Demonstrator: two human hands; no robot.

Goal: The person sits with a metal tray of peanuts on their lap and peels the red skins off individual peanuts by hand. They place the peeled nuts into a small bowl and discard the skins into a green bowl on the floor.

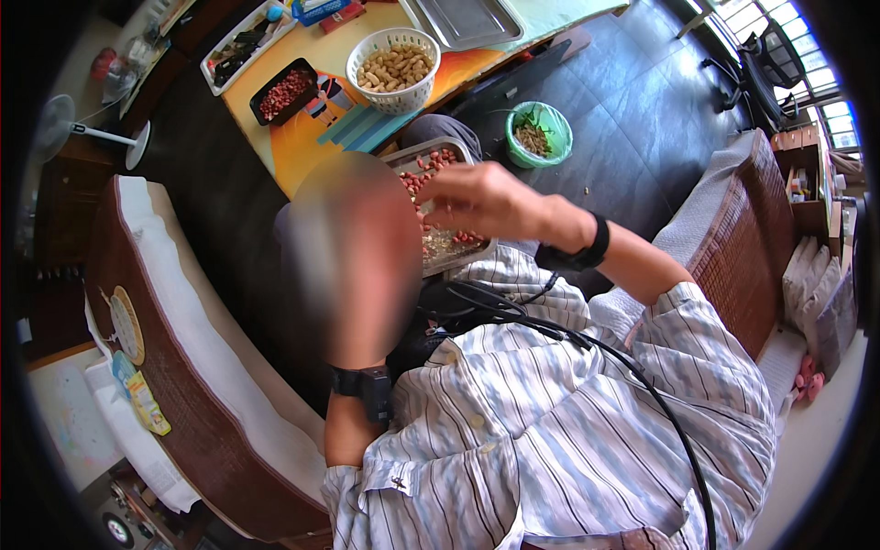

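A shallow metal tray (454,262) rests on the lap, with red-skinned peanut kernels (434,161) and pale crumbs of skin or shell in it. Over its middle hangs my right hand (485,199), its fingers curved down towards the kernels. Whether those fingertips pinch a kernel is not clear. My left hand (368,230) is at the tray's left side, covered by a blurred patch, so its fingers and anything in them are hidden. Both wrists wear black bands.
On the table (282,155) stand a white basket of unshelled peanuts (395,69), a black tray of red kernels (283,96) and another metal tray (467,20). A green-lined bin (540,134) holds shells on the floor. Black cables (536,320) cross the striped shirt.
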